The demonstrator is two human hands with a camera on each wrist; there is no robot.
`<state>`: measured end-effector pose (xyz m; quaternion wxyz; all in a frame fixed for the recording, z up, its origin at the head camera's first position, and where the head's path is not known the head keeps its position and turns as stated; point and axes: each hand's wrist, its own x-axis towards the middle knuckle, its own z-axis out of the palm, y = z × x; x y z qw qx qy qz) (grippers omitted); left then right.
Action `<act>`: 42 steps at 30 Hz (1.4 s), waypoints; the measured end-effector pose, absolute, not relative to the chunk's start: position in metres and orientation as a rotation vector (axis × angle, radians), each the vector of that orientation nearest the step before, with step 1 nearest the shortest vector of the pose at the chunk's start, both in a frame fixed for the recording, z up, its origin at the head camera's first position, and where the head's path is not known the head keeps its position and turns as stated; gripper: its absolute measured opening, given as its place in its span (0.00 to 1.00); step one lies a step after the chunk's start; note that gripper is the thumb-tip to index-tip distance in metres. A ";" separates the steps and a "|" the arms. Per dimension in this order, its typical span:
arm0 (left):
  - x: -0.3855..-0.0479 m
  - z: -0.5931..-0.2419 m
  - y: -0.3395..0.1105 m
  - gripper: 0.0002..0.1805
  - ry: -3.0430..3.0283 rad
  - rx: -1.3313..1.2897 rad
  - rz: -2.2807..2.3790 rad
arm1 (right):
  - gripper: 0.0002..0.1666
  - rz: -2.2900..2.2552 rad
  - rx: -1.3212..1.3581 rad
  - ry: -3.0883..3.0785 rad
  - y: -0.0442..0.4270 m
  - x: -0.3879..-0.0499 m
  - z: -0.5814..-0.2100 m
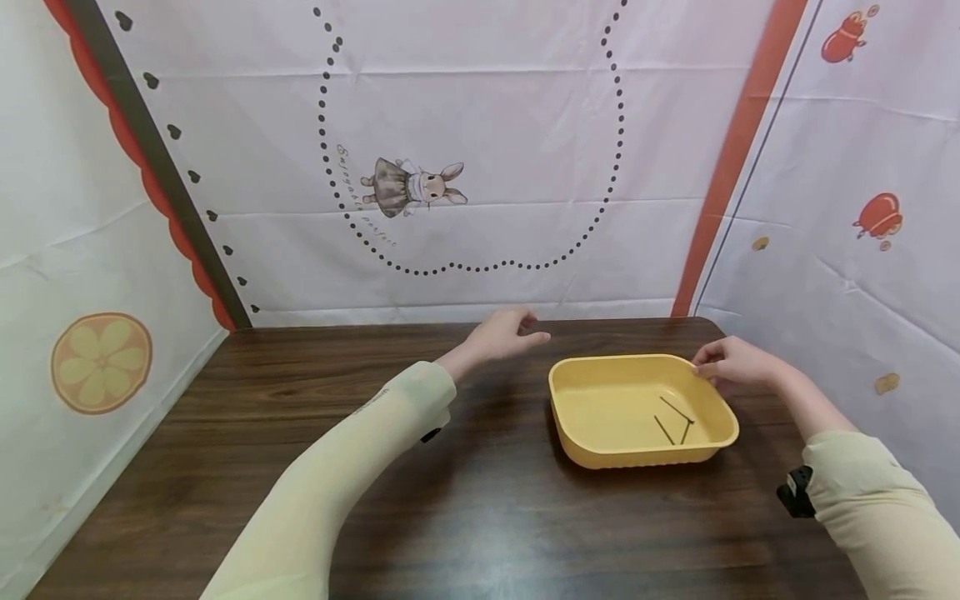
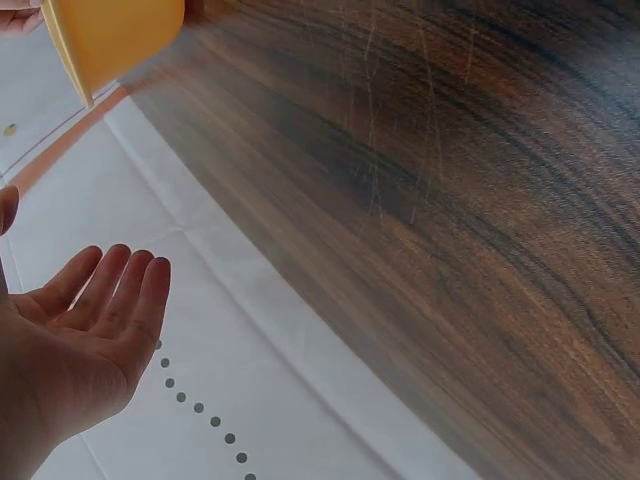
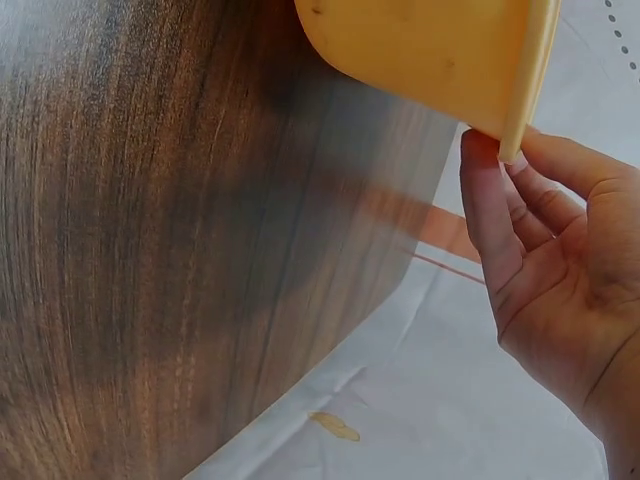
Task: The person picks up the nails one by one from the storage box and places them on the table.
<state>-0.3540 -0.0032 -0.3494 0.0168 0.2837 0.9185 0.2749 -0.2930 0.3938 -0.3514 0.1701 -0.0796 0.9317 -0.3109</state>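
Observation:
A yellow plastic basin (image 1: 622,457) with rounded corners stands on the right half of the table. Inside it lie a few thin dark sticks (image 1: 675,410), too small to identify surely. At the basin's far right corner, my right hand (image 1: 738,364) pinches the rim between thumb and fingers; the right wrist view shows the basin's rim (image 3: 530,80) between them. My left hand (image 1: 502,335) hovers left of the basin, apart from it. In the left wrist view, the left hand (image 2: 95,335) has its fingers loosely extended, palm bare.
The dark wood-grain table (image 1: 480,517) reaches back to a white printed cloth (image 1: 480,117) hanging behind it. More cloth hangs on the left (image 1: 97,275) and right sides, close to the right forearm.

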 end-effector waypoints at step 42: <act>-0.329 -0.357 -0.060 0.29 2.917 1.007 0.856 | 0.27 -1.187 -0.266 2.462 0.350 -0.292 -0.366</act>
